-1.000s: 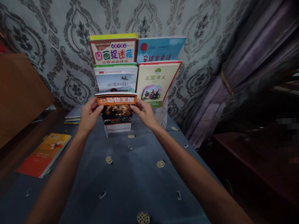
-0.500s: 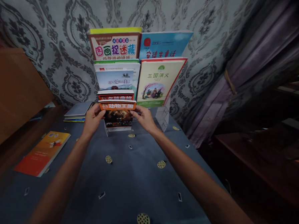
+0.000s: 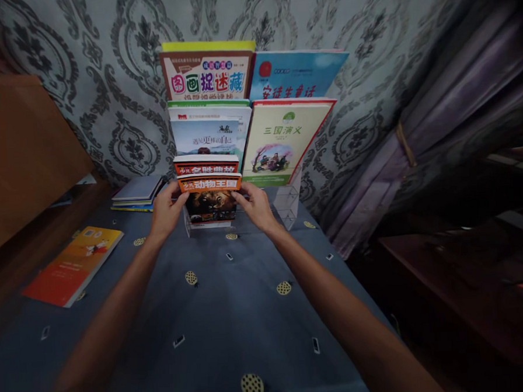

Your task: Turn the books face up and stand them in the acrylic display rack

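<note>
A book with an orange title band and a lion on its dark cover (image 3: 211,203) stands in the front left tier of a clear acrylic rack (image 3: 288,203). My left hand (image 3: 166,210) grips its left edge, thumb on the cover. At its right edge, my right hand (image 3: 255,205) pinches it the same way. Just behind stands a red-titled book (image 3: 207,165). Farther back are a pale blue book (image 3: 208,137), a brown-framed picture book (image 3: 207,76), a cream book with a red edge (image 3: 287,139) and a blue book (image 3: 299,74).
An orange-red book (image 3: 74,265) lies flat on the blue patterned tablecloth (image 3: 224,315) at left. A small stack of books (image 3: 137,192) sits behind it, near a brown board (image 3: 27,155). Patterned wallpaper is behind the rack; a tied purple curtain (image 3: 386,154) hangs at right.
The view has shifted slightly, so the rack and books appear a little farther right. Both hands keep their hold on the lion-cover book, which stays in the front tier.
</note>
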Demonstrator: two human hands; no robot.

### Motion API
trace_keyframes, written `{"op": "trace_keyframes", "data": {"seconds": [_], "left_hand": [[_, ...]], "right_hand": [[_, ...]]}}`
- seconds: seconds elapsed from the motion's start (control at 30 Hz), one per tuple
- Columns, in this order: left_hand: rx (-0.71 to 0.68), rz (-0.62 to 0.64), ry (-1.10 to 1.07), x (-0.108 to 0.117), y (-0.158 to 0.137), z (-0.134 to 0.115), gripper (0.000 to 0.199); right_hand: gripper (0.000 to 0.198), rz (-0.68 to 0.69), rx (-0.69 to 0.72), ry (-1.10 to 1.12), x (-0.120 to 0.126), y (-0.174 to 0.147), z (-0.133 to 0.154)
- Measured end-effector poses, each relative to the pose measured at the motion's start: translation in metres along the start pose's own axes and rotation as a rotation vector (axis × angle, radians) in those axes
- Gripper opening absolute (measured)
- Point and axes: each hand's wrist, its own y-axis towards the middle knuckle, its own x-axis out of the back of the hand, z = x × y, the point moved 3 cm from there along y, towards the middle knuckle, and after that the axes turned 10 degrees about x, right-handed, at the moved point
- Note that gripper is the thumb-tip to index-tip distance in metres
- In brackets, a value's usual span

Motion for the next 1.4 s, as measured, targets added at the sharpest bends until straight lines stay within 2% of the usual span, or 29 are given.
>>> {"op": "trace_keyframes", "data": {"seconds": [0.13,0.3,0.47,0.57,0.73,1.4], "left_hand": [[0.001,0.004,0.051,-0.001,-0.002,0.01,0.028],[0.01,-0.056,0.227,-0.002,-0.007,0.019,0.016],[0.046,-0.125,0.246,-0.003,-0.011,0.023,0.013],[0.067,-0.11,0.253,-0.004,-0.012,0.025,0.016],[0.058,-0.052,0.294,-0.006,-0.013,0.033,0.015],[0.021,-0.035,0.282,-0.008,-0.01,0.039,0.016]], "right_hand": [[0.024,-0.001,0.022,-0.03,-0.005,-0.005,-0.002],[0.021,0.034,0.019,-0.139,-0.012,-0.007,-0.006],[0.017,-0.006,-0.052,-0.291,-0.012,-0.011,-0.007],[0.014,-0.015,-0.107,-0.318,-0.012,-0.013,-0.007],[0.016,0.088,-0.14,-0.379,-0.015,-0.017,-0.01],[0.015,0.05,-0.163,-0.28,-0.02,-0.019,-0.016]]}}
